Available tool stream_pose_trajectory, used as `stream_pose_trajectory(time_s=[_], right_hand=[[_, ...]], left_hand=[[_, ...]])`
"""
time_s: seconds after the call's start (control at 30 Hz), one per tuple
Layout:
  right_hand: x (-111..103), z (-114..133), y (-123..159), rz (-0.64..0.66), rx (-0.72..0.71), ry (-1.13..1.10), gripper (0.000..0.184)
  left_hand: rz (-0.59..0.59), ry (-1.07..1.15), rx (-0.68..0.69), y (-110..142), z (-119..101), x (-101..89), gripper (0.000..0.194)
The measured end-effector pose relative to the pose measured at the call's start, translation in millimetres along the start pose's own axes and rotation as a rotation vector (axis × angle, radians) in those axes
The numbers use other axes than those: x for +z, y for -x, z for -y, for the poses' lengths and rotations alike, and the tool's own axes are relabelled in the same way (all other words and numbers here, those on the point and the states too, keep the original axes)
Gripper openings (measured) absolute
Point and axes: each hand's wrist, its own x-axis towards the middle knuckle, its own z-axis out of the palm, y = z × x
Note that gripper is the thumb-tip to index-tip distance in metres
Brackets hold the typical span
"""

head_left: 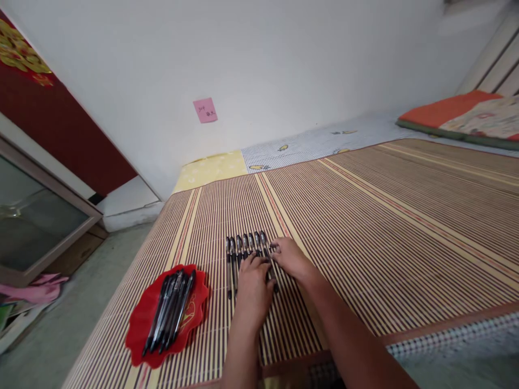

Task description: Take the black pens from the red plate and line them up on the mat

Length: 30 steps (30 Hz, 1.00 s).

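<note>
A row of several black pens (245, 246) lies side by side on a striped bamboo mat (365, 216). My left hand (252, 286) rests palm down on the lower part of that row, fingers flat over the pens. My right hand (288, 256) sits at the right end of the row, fingers curled against the last pen. To the left, a red scalloped plate (140, 329) holds a bundle of several more black pens (170, 310).
The mat covers a bed with a patterned sheet (308, 143) toward the white wall, which bears a pink sticky note (205, 110). An orange and floral cushion (466, 116) lies at the far right. A glass-fronted cabinet (36, 216) and bare floor are on the left.
</note>
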Motion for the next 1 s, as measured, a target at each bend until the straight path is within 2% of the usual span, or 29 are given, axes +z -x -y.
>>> stream_pose_trajectory(time_s=[0.23,0.47,0.73,0.87,1.0], right_hand=[[-1.8,8.8,8.1,0.037,-0.010,0.006,0.022],[-5.7,11.9,11.6,0.048,-0.029,0.009,0.021],[-3.9,7.3,9.5,0.027,-0.030,0.016,0.019],[-2.3,4.7,9.1,0.021,-0.026,0.007,0.025],[-2.1,3.2,9.2,0.020,-0.006,-0.015,0.032]], left_hand=[[-0.039,-0.033,0.025,2.2,2.0,0.1,0.024],[-0.044,-0.019,0.025,3.5,2.6,-1.6,0.032],[-0.095,0.047,0.048,3.8,5.9,0.5,0.029],[-0.164,0.093,0.042,3.9,13.6,-2.1,0.026],[-0.302,0.138,0.000,3.3,27.9,-10.4,0.019]])
